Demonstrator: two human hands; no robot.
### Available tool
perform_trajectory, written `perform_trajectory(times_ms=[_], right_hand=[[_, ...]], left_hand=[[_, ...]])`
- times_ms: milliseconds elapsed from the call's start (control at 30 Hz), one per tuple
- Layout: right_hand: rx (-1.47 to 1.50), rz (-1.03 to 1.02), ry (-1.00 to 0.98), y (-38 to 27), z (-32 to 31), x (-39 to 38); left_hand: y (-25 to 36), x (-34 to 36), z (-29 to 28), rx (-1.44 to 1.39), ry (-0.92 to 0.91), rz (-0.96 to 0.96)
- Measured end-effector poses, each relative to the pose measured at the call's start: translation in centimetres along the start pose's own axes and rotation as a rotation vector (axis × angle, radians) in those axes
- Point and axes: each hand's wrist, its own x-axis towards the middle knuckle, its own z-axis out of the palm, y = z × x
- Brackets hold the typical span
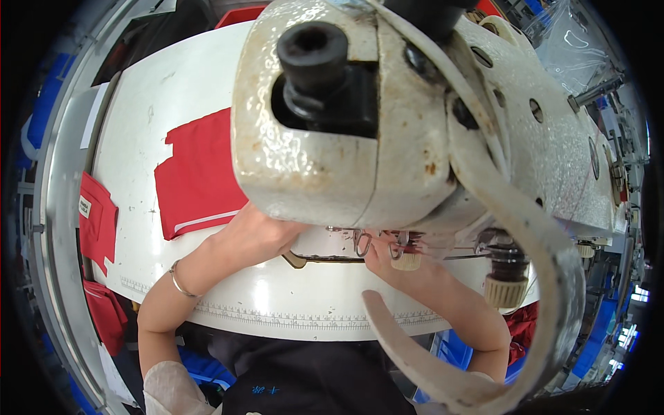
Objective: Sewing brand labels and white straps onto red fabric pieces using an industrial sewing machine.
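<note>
The left hand [266,235] and right hand [382,261] are reaching under one sewing machine [304,166]; I cannot tell how open either grip is or what it is holding. One red fabric panel [197,173] is lying on the counter [166,83] beside the left hand; two red pieces [102,228], one bearing a printed label [84,206], are resting farther left.

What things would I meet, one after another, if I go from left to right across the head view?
Red cloth piece with a white label, larger red cloth piece, left hand, right hand, larger cream ridged knob, clear plastic bag.
</note>
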Motion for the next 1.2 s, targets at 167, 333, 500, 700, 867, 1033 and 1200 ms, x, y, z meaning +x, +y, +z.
perform_trajectory(times_ms=[167, 333, 500, 700, 867, 1033, 1200], right_hand=[[-0.158, -0.016, 0.132, 0.5, 0.5, 0.4], [-0.042, 0.036, 0.152, 0.6, 0.3, 0.8], [0.212, 0.128, 0.153, 0.2, 0.2, 1.3], [0.495, 0.240, 0.129, 0.3, -0.1, 1.3], [0.252, 0.069, 0.039, 0.0, 0.4, 0.5], [-0.457, -0.323, -0.190, 1.0, -0.1, 0.1], [0.413, 0.245, -0.011, 0.5, -1.7, 2.2]], left_hand=[[0.7, 0.8, -0.9, -0.030, -0.006, -0.069], [0.0, 0.6, 0.2, -0.132, 0.067, -0.105], [0.0, 1.0, -0.2, 0.003, 0.084, -0.032], [0.3, 1.5, -0.5, -0.074, 0.126, -0.012], [-1.3, 0.6, 0.5, 0.016, 0.080, 0.027], [-0.4, 1.7, 0.1, 0.043, 0.111, 0.058], [-0.5, 0.5, 0.2, 0.008, 0.091, 0.031]])
